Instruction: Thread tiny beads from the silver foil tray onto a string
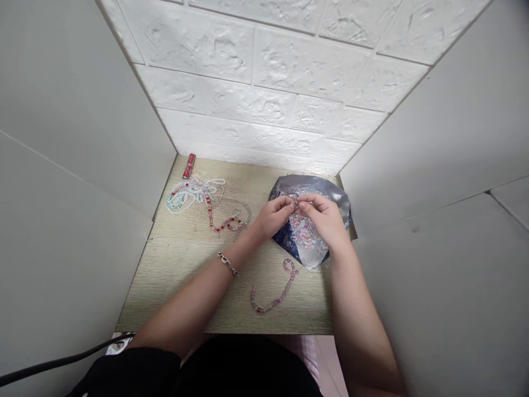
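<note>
My left hand and my right hand meet fingertip to fingertip over an opened bag, silvery inside and dark blue outside. Both hands are closed in a pinch. Something tiny sits between the fingertips, perhaps a bead or thread, too small to make out. Below them in the bag lies a heap of small pink, white and clear beads. A short strand of pink and purple beads lies curved on the table, nearer to me than the bag, with a small loop at its upper end.
On the wooden table, a tangle of white, turquoise and red bead strands lies at the left. Behind it rests a small red cylinder. A white brick-patterned wall closes off the back, and grey panels flank both sides.
</note>
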`<action>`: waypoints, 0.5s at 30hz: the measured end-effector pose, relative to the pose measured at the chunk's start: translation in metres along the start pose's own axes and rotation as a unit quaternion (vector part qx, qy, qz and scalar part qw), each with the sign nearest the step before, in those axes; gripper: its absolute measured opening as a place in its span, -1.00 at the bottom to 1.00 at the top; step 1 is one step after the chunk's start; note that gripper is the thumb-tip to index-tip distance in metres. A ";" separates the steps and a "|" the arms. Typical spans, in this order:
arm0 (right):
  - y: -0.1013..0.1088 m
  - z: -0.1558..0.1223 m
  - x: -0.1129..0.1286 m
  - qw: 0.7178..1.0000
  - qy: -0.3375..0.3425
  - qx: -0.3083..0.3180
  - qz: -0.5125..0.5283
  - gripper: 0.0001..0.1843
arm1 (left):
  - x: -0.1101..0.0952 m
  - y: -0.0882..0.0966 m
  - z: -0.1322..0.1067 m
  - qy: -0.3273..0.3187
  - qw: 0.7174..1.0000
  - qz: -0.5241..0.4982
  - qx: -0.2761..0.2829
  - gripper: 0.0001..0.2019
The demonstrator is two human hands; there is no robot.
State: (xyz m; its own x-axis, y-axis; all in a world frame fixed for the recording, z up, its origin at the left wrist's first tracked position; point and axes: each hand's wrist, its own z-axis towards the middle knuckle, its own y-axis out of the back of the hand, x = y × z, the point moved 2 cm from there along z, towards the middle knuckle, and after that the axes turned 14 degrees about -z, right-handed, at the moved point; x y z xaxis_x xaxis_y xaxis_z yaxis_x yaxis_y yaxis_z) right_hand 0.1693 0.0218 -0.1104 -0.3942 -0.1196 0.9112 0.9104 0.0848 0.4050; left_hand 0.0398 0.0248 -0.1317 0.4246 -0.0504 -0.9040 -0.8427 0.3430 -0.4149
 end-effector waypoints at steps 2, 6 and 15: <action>0.000 0.000 0.000 1.000 0.006 0.000 -0.001 -0.81 | 0.000 0.000 0.000 -0.007 1.000 0.022 -0.006 -0.79; 0.000 -0.001 0.002 1.000 0.010 0.004 0.000 -0.81 | -0.002 -0.001 0.000 -0.013 0.999 0.035 -0.007 -0.78; 0.001 -0.001 0.006 0.998 0.026 -0.008 -0.052 -0.85 | -0.003 -0.001 -0.001 -0.004 0.999 0.046 -0.003 -0.74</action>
State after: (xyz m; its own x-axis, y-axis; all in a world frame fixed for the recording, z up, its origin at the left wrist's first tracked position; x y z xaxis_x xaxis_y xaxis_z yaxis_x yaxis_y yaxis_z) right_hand 0.1677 0.0199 -0.1046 -0.4793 -0.1779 0.8595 0.8673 0.0540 0.4948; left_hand 0.0388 0.0237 -0.1289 0.3486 -0.0110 -0.9372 -0.8799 0.3407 -0.3313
